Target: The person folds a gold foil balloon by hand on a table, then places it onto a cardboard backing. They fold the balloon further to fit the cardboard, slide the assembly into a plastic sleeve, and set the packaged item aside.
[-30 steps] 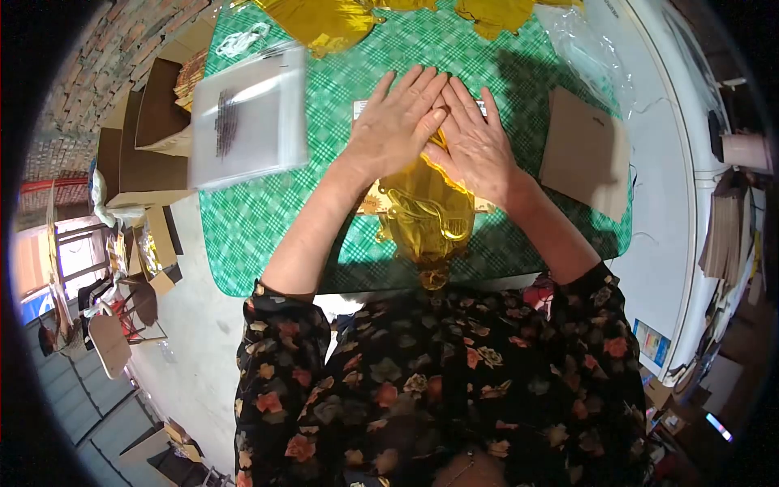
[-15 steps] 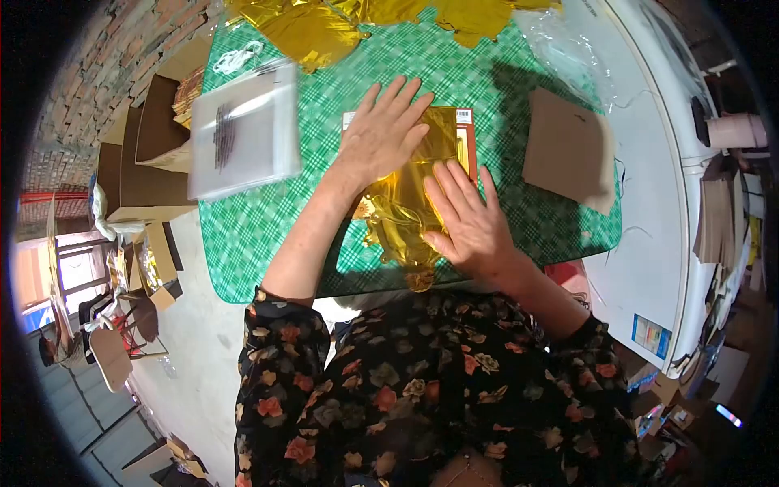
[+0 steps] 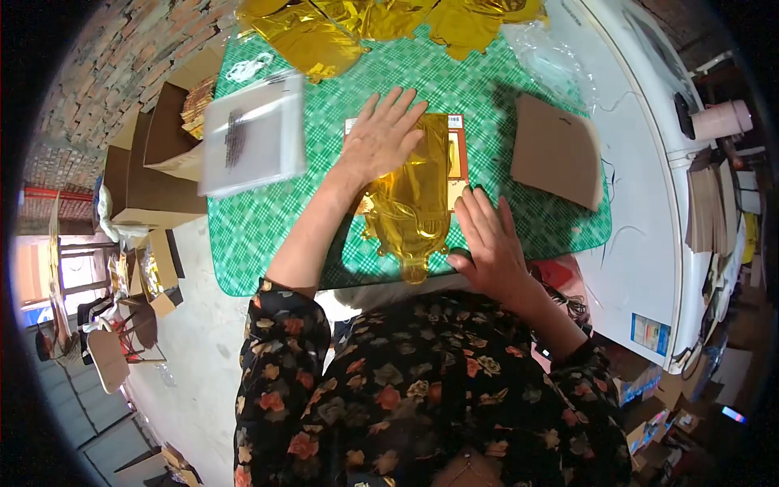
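A flattened gold foil balloon [image 3: 418,199] lies over a printed card [image 3: 457,154] near the front edge of the table. Its narrow tab points toward me. My left hand [image 3: 380,136] rests flat across the upper left of the foil and card, fingers spread. Beside the foil's lower right side is my right hand [image 3: 491,243], fingers stretched out, its fingertips by the card's lower right corner. Neither hand grips anything. Part of the card is hidden under the foil and my left hand.
More gold foil [image 3: 316,40] lies along the far side of the green checked tablecloth [image 3: 251,252]. Clear plastic bags [image 3: 268,134] are stacked at left, brown cardboard sheets [image 3: 557,152] at right. Open cartons [image 3: 150,191] stand left of the table; a white appliance [image 3: 641,211] borders the right.
My right hand has slid off the foil, toward me and to the right. The foil lies flatter and smoother. My left hand stays on it.
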`<state>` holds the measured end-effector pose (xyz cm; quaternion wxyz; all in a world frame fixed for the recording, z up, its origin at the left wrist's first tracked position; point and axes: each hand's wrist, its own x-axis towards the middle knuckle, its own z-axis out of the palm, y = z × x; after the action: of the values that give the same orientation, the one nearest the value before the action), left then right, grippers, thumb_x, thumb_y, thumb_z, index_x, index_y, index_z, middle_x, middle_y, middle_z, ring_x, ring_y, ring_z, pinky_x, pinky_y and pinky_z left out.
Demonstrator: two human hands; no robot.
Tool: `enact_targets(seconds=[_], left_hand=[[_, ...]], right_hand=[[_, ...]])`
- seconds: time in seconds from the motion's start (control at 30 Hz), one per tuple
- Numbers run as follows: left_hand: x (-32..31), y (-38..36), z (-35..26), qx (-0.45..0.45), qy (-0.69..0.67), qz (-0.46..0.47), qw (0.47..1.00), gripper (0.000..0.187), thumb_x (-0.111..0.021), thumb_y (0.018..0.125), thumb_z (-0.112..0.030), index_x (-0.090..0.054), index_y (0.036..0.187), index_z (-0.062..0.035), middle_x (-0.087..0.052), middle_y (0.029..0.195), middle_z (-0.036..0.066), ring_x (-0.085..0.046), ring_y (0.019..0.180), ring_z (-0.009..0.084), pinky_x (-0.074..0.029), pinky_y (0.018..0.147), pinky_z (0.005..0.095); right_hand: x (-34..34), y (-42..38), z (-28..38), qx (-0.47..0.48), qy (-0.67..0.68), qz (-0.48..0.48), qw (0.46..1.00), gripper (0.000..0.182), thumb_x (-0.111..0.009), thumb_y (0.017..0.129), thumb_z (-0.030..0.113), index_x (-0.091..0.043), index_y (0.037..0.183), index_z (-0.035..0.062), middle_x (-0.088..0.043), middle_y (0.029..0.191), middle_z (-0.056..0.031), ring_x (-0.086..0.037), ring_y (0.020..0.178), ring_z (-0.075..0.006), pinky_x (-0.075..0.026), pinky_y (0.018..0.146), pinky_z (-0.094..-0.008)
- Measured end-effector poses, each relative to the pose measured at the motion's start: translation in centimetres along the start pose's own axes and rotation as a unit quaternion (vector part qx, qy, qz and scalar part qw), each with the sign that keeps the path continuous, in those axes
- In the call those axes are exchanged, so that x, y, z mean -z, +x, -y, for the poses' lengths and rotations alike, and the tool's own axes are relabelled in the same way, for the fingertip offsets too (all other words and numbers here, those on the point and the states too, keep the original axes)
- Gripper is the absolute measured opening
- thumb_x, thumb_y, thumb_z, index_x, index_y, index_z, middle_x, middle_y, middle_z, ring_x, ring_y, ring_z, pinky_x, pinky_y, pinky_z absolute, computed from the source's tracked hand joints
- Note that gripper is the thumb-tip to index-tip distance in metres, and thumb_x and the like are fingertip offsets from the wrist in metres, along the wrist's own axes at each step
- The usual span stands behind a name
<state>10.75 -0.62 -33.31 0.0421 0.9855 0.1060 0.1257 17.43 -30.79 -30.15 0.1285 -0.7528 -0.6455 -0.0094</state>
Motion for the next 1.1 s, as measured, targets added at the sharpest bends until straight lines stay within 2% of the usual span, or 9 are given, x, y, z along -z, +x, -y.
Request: enact_targets(seconds=[0.33, 0.43, 0.53, 0.57, 0.7, 0.9, 0.97, 1.07, 1.1], left_hand=[[0.4, 0.1, -0.2, 0.001, 0.009, 0.027, 1.0, 0.061, -0.036, 0.111, -0.045, -0.035, 0.165, -0.0153, -0.029, 0.173, 0.009, -0.02, 0.161, 0.0278, -0.012, 0.132, 0.0492], [0.4, 0.0, 0.1, -0.001, 0.014, 0.036, 0.999, 0.061, -0.035, 0.111, -0.046, -0.033, 0.165, -0.0165, -0.028, 0.173, 0.008, -0.019, 0.161, 0.0276, -0.011, 0.132, 0.0489], [0.3, 0.1, 0.1, -0.004, 0.028, 0.033, 0.999, 0.061, -0.034, 0.112, -0.048, -0.032, 0.166, -0.0187, -0.028, 0.173, 0.007, -0.021, 0.161, 0.027, -0.012, 0.132, 0.0496], [0.2, 0.1, 0.1, -0.005, 0.034, 0.031, 0.999, 0.061, -0.034, 0.113, -0.049, -0.032, 0.166, -0.0196, -0.028, 0.173, 0.007, -0.022, 0.161, 0.0268, -0.013, 0.132, 0.05], [-0.1, -0.1, 0.1, -0.01, 0.032, 0.016, 0.999, 0.062, -0.034, 0.113, -0.049, -0.03, 0.167, -0.02, -0.028, 0.173, 0.007, -0.021, 0.161, 0.0271, -0.013, 0.132, 0.0502], [0.1, -0.3, 0.0, -0.017, 0.021, -0.011, 1.0, 0.064, -0.034, 0.112, -0.05, -0.026, 0.168, -0.0187, -0.025, 0.174, 0.008, -0.018, 0.162, 0.0277, -0.011, 0.132, 0.0506], [0.1, -0.3, 0.0, -0.012, 0.015, -0.018, 1.0, 0.066, -0.035, 0.112, -0.051, -0.025, 0.168, -0.0177, -0.024, 0.174, 0.008, -0.017, 0.162, 0.0283, -0.011, 0.132, 0.0507], [0.5, -0.3, -0.2, -0.009, -0.019, -0.052, 0.998, 0.068, -0.04, 0.11, -0.048, -0.029, 0.166, -0.0124, -0.027, 0.172, 0.014, -0.02, 0.161, 0.0328, -0.013, 0.131, 0.0524], [0.2, -0.3, 0.1, -0.012, -0.02, -0.071, 0.997, 0.068, -0.044, 0.108, -0.047, -0.031, 0.165, -0.0118, -0.028, 0.172, 0.014, -0.019, 0.161, 0.0332, -0.013, 0.131, 0.0524]], right_hand=[[-0.4, -1.0, -0.2, 0.05, 0.002, -0.047, 0.998, 0.075, -0.05, 0.103, 0.058, -0.059, 0.139, -0.0068, -0.058, 0.148, -0.0218, -0.046, 0.147, -0.0338, -0.018, 0.126, -0.0598], [-0.4, -2.3, -0.2, 0.066, 0.034, -0.074, 0.995, 0.059, -0.055, 0.103, 0.047, -0.063, 0.129, -0.0056, -0.062, 0.141, -0.0209, -0.05, 0.144, -0.0339, -0.024, 0.125, -0.0592], [-3.6, -5.2, -1.9, 0.072, 0.004, -0.045, 0.996, 0.031, -0.065, 0.098, 0.025, -0.064, 0.114, -0.0015, -0.066, 0.131, -0.0187, -0.053, 0.142, -0.0333, -0.034, 0.121, -0.0567], [-3.7, -5.7, -2.2, 0.125, 0.075, -0.192, 0.97, 0.02, -0.069, 0.088, 0.003, -0.059, 0.105, 0.0038, -0.068, 0.122, -0.0153, -0.06, 0.134, -0.033, -0.047, 0.113, -0.0514], [-1.2, -9.1, -2.6, 0.135, 0.062, -0.182, 0.972, 0.029, -0.075, 0.085, 0.002, -0.057, 0.107, 0.0077, -0.069, 0.12, -0.009, -0.071, 0.115, -0.0305, -0.058, 0.099, -0.0456], [8.9, -10.2, -1.3, 0.042, 0.293, -0.192, 0.936, 0.02, -0.07, 0.099, 0.007, -0.058, 0.115, 0.0028, -0.07, 0.12, -0.0134, -0.072, 0.11, -0.028, -0.059, 0.091, -0.0415], [11.9, -8.6, -0.6, -0.108, 0.445, -0.193, 0.868, 0.019, -0.066, 0.102, 0.007, -0.058, 0.118, 0.0011, -0.069, 0.118, -0.0124, -0.07, 0.107, -0.0233, -0.058, 0.089, -0.0376], [10.1, -5.1, -3.6, -0.173, 0.347, -0.295, 0.873, 0.018, -0.061, 0.106, 0.01, -0.059, 0.121, -0.0002, -0.067, 0.112, -0.0076, -0.064, 0.105, -0.0134, -0.054, 0.089, -0.0286], [9.8, -2.9, -4.3, -0.187, 0.365, -0.273, 0.87, 0.019, -0.063, 0.106, 0.011, -0.059, 0.121, -0.0003, -0.066, 0.109, -0.0065, -0.062, 0.103, -0.0122, -0.052, 0.088, -0.0273]])
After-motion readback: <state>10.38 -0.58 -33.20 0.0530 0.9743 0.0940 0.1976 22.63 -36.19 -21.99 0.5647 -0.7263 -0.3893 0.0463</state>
